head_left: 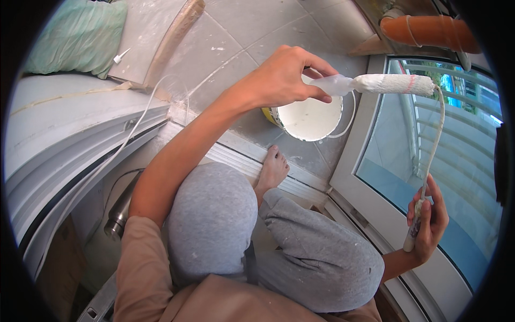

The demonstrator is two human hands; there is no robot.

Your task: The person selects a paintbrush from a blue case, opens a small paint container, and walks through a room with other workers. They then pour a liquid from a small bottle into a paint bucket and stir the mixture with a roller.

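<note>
My right hand is wrapped round the handle of a paint roller. From the handle its bent wire frame rises to the white, paint-coated roller sleeve, which is held level. At the sleeve's left end, my left hand pinches a piece of translucent white plastic between thumb and fingers. Whether this plastic is a bag or a cover, I cannot tell. Below my left hand stands a bucket with a white inside, a yellow patch on its outer wall and a thin white handle.
To the right is a white-framed glass door, close to the roller. An orange pipe runs at the upper right. A white cable hangs at the left, near a green sack and a metal bottle. Grey floor tiles lie ahead.
</note>
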